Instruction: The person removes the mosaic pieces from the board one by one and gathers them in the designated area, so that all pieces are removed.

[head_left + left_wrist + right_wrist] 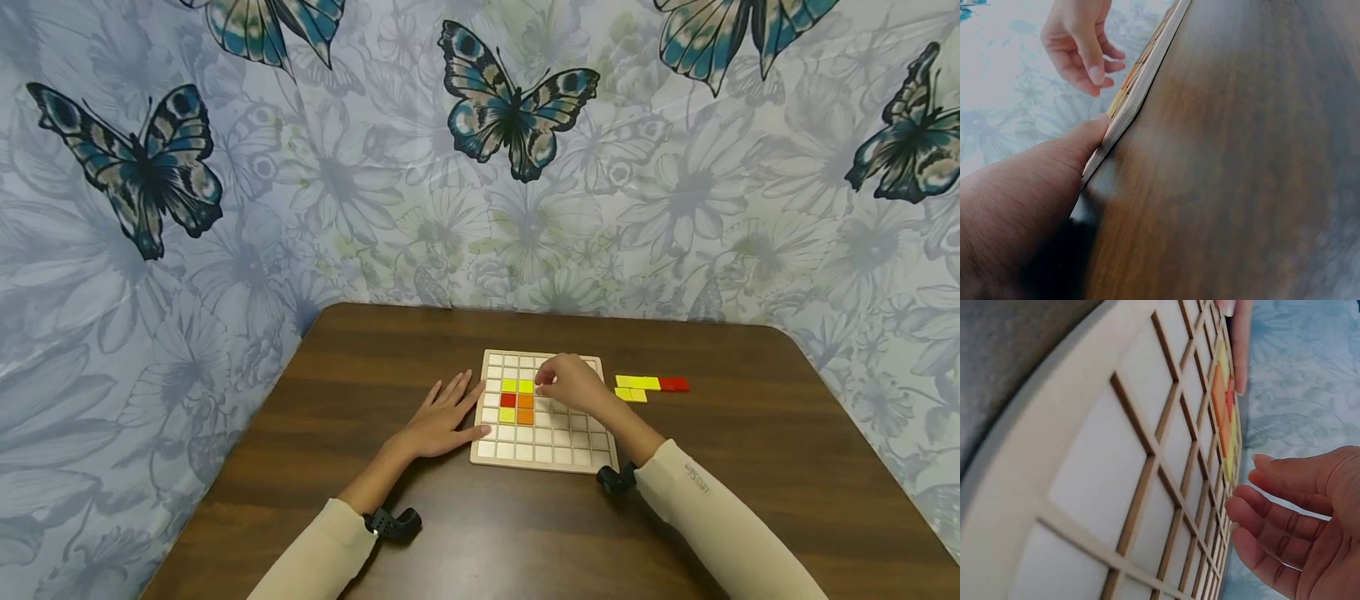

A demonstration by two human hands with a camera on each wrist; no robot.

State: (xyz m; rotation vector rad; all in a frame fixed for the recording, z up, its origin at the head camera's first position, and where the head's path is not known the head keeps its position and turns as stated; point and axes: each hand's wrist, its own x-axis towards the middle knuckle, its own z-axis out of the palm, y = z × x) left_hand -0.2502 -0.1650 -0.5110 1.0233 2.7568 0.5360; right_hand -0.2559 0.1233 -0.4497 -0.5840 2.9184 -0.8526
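Observation:
A light wooden grid board (543,465) with white square cells lies on the table. Toward its left middle sit coloured square tiles: yellow tiles (508,386) above, a red tile (507,400) with an orange tile (526,402) beside it, then yellow and orange below. My left hand (442,421) has its fingers spread beside the board's left edge, its thumb touching the frame. Over the upper part of the board hovers my right hand (573,383). In the right wrist view, that right hand (1297,525) has loosely bent fingers, and no tile shows between them.
Right of the board, yellow tiles (637,382) and red tiles (673,384) lie in a row, with more yellow tiles (631,395) just below. The brown wooden table (480,542) reaches back to a butterfly-patterned cloth (420,233). Both wrists wear black bands.

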